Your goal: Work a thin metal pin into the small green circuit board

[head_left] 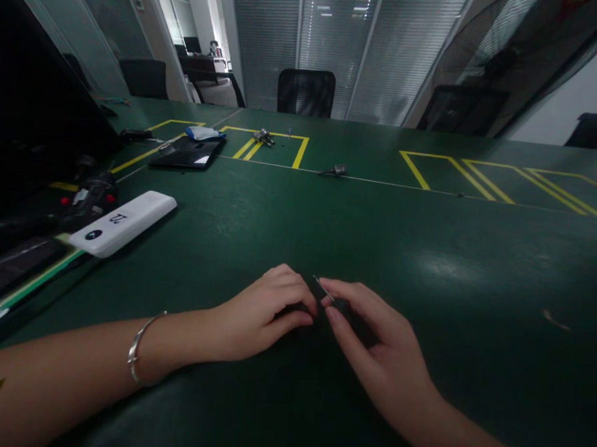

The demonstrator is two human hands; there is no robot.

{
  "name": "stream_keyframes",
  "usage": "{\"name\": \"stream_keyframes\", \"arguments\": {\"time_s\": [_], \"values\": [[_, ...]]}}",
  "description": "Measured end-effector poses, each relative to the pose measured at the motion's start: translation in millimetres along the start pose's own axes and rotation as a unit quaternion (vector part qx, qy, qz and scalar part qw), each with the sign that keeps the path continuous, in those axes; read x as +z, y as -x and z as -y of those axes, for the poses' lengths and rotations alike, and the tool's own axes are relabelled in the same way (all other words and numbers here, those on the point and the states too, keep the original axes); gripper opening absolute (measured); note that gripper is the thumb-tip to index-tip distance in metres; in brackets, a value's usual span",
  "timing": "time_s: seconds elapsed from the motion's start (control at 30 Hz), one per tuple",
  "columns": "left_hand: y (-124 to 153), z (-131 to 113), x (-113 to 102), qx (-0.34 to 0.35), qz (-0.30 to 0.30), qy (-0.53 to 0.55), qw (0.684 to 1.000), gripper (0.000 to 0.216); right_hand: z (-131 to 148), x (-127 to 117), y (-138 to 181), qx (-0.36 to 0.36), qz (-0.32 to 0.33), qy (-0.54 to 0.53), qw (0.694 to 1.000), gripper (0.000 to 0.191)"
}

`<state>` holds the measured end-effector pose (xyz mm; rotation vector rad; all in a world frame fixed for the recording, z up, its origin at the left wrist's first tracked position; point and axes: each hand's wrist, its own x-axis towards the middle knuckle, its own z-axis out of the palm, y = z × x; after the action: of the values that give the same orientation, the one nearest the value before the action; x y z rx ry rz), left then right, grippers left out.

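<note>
My right hand [380,334] pinches a thin, short metal rod [324,288] between thumb and fingertips, over the near middle of the green table [288,229]. The rod slants, with its far end pointing up and left; it is too small to tell its exact kind. Just left of it lies my left hand [264,310], with a silver bangle at the wrist. Its fingers are curled and closed, the thumb tip near the index fingertip. Whatever they may hold is hidden.
Farther out lies a dark metal cylinder with a thin tip [338,170]; several metal parts [263,137] sit by yellow tape [302,152]. To the left are a white power bank [128,222], a black tablet-like slab [187,153], a blue-and-white packet [203,133] and dark equipment [95,189].
</note>
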<state>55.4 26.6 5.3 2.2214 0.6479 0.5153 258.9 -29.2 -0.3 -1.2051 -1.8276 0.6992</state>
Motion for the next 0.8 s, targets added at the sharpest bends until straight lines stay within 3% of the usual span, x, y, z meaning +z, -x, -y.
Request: {"name": "stream_keyframes", "arguments": {"time_s": [0.2,0.43,0.67,0.8], "values": [[-0.8,-2.5,-0.2,0.0,0.007,-0.028,1.0,0.016,-0.8,0.7,-0.7,0.022,0.04,0.046,0.998,0.033],[1.2,-0.2,1.5,-0.033,-0.054,-0.039,0.997,0.008,-3.3,2.5,0.3,0.044,0.077,0.073,0.993,0.038],[-1.2,-8.0,-0.3,-0.062,-0.015,-0.164,0.984,0.053,-0.7,3.9,-0.9,0.07,0.108,0.084,0.988,0.043],[-0.3,-9.3,1.4,-0.067,-0.002,-0.189,0.98,0.049,-2.2,4.4,-1.5,0.074,0.112,0.088,0.987,0.041]]}}
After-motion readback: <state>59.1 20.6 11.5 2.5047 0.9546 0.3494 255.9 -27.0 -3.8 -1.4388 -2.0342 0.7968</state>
